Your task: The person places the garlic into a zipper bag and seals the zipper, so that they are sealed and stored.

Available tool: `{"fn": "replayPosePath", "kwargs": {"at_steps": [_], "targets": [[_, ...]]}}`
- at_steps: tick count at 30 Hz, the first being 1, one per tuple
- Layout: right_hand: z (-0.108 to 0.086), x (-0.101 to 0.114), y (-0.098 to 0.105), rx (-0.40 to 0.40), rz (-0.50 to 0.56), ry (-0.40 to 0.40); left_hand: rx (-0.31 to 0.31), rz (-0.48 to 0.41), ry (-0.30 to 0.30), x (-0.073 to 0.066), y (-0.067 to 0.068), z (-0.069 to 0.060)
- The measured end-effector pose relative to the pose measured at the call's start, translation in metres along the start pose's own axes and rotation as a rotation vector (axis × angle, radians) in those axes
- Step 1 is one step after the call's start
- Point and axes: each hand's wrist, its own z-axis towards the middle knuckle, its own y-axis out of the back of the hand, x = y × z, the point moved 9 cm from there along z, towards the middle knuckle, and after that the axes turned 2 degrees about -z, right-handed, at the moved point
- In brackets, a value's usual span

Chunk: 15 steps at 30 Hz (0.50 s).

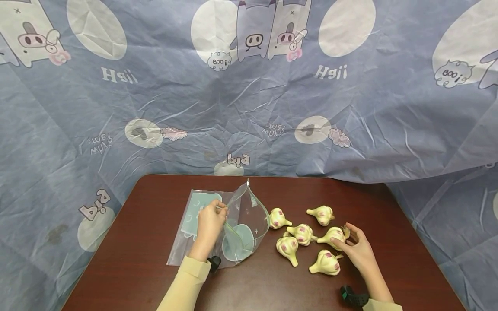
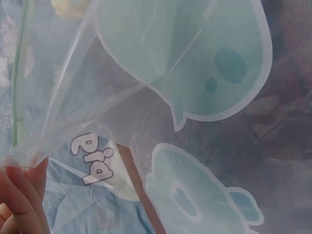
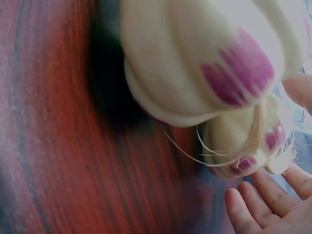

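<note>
My left hand (image 1: pixel 210 222) pinches the upper edge of a clear zip bag (image 1: pixel 254 216) with a slider and pale green-blue cartoon prints. The bag's mouth gapes toward the right. In the left wrist view, fingertips (image 2: pixel 36 183) hold the film near its green zip strip. My right hand (image 1: pixel 362 250) is at a cream garlic bulb (image 1: pixel 332 237) with purple patches, thumb by its near side and the other fingers beyond its root end. The right wrist view shows those fingers (image 3: pixel 263 204) fairly straight beside the bulb (image 3: pixel 234 141). Another garlic bulb (image 3: pixel 195 53) looms close to that camera.
Several more garlic bulbs (image 1: pixel 288 248) lie between the bag and my right hand, one bulb (image 1: pixel 327 263) just nearer me. The dark red-brown table (image 1: pixel 128 259) meets a blue cartoon-printed cloth (image 1: pixel 233 108) behind and at both sides.
</note>
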Motion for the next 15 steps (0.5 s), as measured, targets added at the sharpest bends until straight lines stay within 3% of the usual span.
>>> {"fn": "replayPosePath", "kwargs": {"at_steps": [15], "targets": [[-0.001,-0.011,-0.006,0.051,0.008,-0.084,-0.004,0.024,-0.006,0.000,0.000,0.001]]}}
